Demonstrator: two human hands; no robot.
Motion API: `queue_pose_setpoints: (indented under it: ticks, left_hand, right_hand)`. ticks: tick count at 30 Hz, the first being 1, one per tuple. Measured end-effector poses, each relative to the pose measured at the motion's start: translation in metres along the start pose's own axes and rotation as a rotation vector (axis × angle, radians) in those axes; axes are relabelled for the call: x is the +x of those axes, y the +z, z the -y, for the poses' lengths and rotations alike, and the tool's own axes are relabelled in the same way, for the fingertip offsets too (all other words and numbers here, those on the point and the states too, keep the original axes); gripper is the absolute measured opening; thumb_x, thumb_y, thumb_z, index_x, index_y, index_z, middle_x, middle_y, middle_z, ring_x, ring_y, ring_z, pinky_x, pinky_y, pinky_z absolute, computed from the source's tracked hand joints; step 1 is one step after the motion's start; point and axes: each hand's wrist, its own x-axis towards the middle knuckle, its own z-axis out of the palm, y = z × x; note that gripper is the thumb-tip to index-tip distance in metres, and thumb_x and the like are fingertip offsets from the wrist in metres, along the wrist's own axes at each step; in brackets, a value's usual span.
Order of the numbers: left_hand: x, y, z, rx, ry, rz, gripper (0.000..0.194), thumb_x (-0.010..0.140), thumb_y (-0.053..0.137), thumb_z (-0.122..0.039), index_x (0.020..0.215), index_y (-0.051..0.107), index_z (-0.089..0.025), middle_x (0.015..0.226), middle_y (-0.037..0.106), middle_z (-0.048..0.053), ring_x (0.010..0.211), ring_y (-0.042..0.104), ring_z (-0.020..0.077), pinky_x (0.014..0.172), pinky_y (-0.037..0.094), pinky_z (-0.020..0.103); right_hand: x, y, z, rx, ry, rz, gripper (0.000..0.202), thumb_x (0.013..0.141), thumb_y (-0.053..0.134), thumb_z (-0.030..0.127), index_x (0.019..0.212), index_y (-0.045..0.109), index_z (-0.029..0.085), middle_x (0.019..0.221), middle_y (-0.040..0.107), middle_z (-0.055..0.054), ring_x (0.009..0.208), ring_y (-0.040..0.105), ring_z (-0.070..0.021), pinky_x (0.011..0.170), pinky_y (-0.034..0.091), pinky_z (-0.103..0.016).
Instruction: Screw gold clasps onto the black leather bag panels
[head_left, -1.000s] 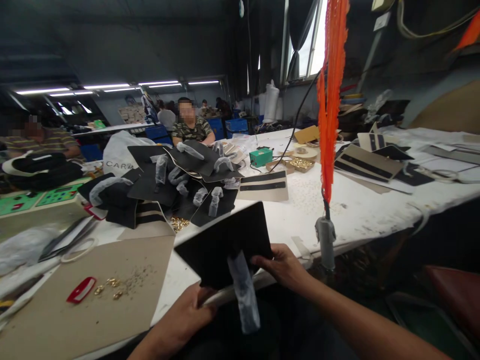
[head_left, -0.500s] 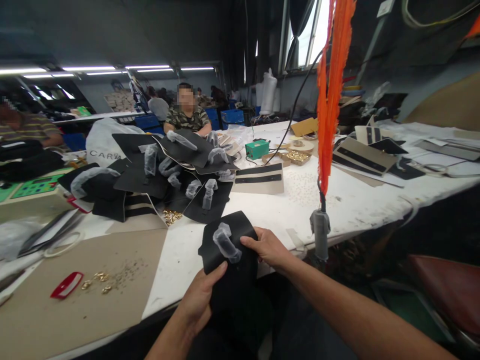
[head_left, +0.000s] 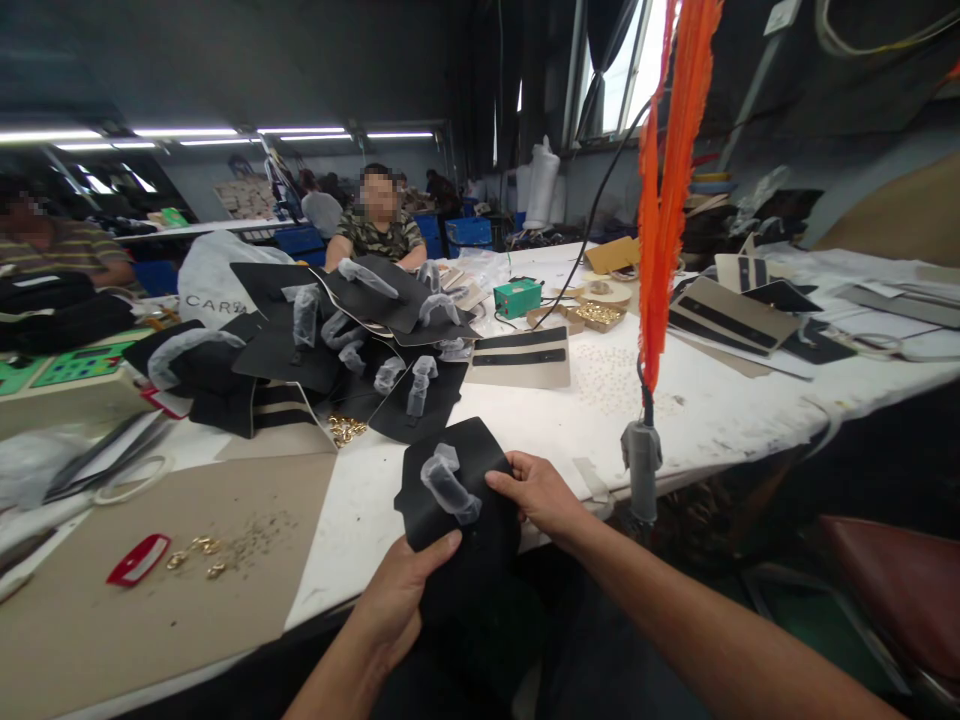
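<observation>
Your left hand (head_left: 394,595) grips the near left edge of a flat black panel of smooth sheet material (head_left: 480,450), thumb on top. Your right hand (head_left: 546,497) pinches the panel's right edge, thumb also on the upper face. You hold it tilted at the near edge of the long white table (head_left: 330,560); a curved handle in cloudy plastic wrap (head_left: 447,487) stands out from its face. To your left, a flat beige board (head_left: 180,650) bears a small red tray (head_left: 140,560) with loose gold metal pieces just beside it. Farther off, slightly left, black panels with wrapped handles lie in an untidy pile (head_left: 397,310). Right of the pile is a beige panel with two black strips (head_left: 529,372), and beyond that a small green box (head_left: 517,298). At the far side sits a person in a camouflage shirt (head_left: 379,238).
</observation>
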Motion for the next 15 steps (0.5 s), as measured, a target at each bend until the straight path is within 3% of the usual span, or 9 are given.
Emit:
queue_pose_setpoints:
  ticks: [9,15]
  left_hand:
    - [-0.010,-0.007,0.002,0.063,0.195,-0.073,0.071,0.073,0.093,-0.034,0.136,0.068,-0.014,0.123,0.079,0.015,0.120,0.072,0.0364,0.117,0.048,0.053]
    - [-0.025,-0.025,-0.002,0.067,0.264,-0.186,0.066,0.069,0.095,-0.038,0.125,0.073,-0.013,0.128,0.077,0.016,0.128,0.067,0.0384,0.117,0.046,0.054]
  right_hand:
    - [-0.005,0.011,0.002,0.015,-0.009,-0.007,0.050,0.079,0.078,0.059,0.099,0.066,0.015,0.068,0.058,0.004,0.053,0.048,-0.0101,0.045,0.035,-0.021]
    - [-0.008,0.016,-0.003,-0.067,-0.066,-0.141,0.060,0.082,0.074,0.056,0.125,0.068,0.015,0.093,0.069,-0.006,0.085,0.065,-0.0200,0.055,0.050,-0.024]
